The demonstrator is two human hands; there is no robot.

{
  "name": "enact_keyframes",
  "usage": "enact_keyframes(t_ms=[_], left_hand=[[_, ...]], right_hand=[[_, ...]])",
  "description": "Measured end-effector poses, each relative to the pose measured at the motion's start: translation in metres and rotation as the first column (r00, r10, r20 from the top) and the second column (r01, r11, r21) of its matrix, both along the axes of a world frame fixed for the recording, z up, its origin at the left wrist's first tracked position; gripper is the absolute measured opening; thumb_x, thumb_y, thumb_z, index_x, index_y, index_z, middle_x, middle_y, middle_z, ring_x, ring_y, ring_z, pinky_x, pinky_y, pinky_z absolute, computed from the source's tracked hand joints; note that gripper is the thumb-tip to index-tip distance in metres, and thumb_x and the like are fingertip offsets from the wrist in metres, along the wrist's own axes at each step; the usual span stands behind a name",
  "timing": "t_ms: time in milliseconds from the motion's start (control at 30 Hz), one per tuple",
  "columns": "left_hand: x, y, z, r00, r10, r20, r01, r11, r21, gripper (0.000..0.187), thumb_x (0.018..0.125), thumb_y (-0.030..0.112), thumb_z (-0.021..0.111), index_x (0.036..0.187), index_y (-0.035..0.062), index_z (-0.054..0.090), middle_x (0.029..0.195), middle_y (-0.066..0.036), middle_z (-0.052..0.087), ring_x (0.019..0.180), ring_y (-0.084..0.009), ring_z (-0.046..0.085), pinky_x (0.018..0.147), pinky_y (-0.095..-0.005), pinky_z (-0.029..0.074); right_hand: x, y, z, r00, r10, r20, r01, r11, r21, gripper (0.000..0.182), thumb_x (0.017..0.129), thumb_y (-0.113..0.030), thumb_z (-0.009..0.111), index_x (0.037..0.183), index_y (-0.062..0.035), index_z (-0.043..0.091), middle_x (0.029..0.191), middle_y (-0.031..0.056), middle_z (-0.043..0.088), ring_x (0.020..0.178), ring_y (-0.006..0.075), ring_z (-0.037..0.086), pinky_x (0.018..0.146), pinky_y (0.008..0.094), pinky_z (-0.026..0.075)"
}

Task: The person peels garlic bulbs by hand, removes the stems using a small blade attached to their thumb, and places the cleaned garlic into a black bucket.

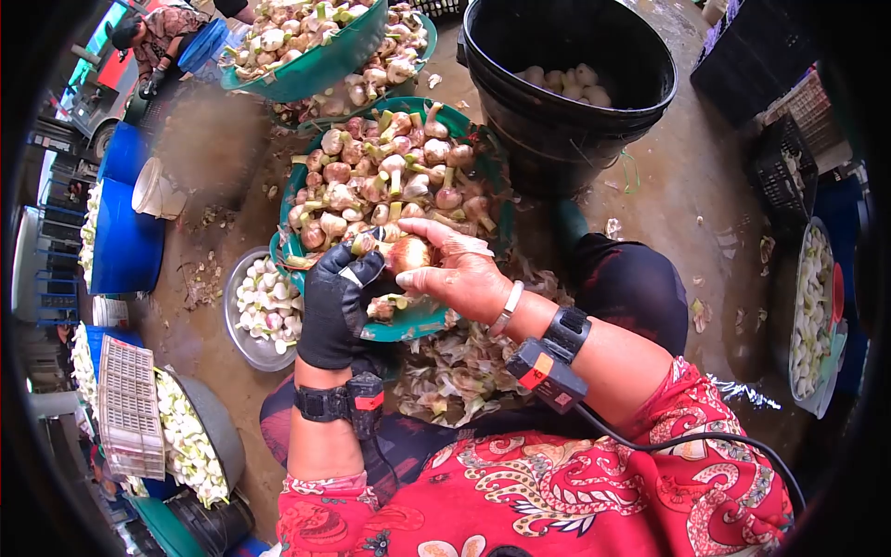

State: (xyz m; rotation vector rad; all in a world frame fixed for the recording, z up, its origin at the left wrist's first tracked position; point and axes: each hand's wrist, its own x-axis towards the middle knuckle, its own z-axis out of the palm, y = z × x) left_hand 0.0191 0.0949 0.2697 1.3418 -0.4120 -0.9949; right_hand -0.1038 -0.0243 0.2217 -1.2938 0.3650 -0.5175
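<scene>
Papery skin partly off the garlic bulb (409, 252) clamped between gloved left hand (336, 302) and bare right hand (461, 274); green basin (422, 320) heaped unpeeled, steel bowl (243, 339) holds few peeled

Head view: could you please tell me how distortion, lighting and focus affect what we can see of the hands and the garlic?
Head view: strong fisheye bending with black vignetted corners; soft even daylight, no harsh shadows; the gloved left hand, right hand and the garlic bulb they hold are sharp at centre; the black bucket and edge items look curved and softer.
</scene>
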Motion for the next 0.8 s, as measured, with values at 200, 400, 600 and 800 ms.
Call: enact_keyframes(t_ms=[200,400,600,800], left_hand=[[0.0,-0.003,0.011,0.997,-0.026,0.078,0.02,0.997,0.08,0.029,0.085,0.002,0.055,0.114,-0.0043,0.059,0.098,-0.008,0.065,0.082,-0.0149,0.064,0.071,-0.0283,0.055],[-0.006,-0.004,-0.006,0.805,-0.108,0.584,0.032,0.99,0.138,0.034,0.082,-0.001,0.052,0.116,-0.0025,0.06,0.102,-0.009,0.066,0.091,-0.0153,0.062,0.081,-0.0292,0.05],[-0.002,-0.005,-0.023,0.364,-0.205,0.908,0.066,0.979,0.195,0.035,0.079,-0.002,0.058,0.113,0.0007,0.062,0.105,-0.01,0.066,0.095,-0.0174,0.062,0.084,-0.0311,0.049],[-0.01,-0.005,-0.018,0.74,-0.14,0.658,0.089,0.99,0.11,0.036,0.083,0.0,0.058,0.119,0.0017,0.058,0.104,-0.008,0.065,0.095,-0.0152,0.062,0.085,-0.0291,0.048]], right_hand=[[0.002,0.005,0.007,0.999,0.022,-0.024,-0.018,0.983,0.185,0.044,0.085,-0.017,0.062,0.124,-0.0019,0.049,0.095,0.0064,0.062,0.084,0.0128,0.059,0.073,0.0276,0.05],[0.005,-0.024,0.036,0.897,0.413,-0.156,-0.074,0.49,0.869,0.027,0.081,-0.028,0.05,0.097,-0.0071,0.056,0.081,0.0087,0.062,0.063,0.0185,0.06,0.043,0.0279,0.041],[-0.005,-0.017,0.021,0.767,0.636,0.088,-0.299,0.233,0.925,0.028,0.079,-0.029,0.049,0.092,-0.0042,0.054,0.066,0.0085,0.057,0.05,0.0217,0.054,0.039,0.0279,0.042],[-0.007,-0.011,0.014,0.746,0.656,0.11,-0.477,0.412,0.776,0.028,0.08,-0.031,0.051,0.089,-0.0042,0.056,0.067,0.0085,0.059,0.048,0.0189,0.055,0.037,0.0248,0.039]])
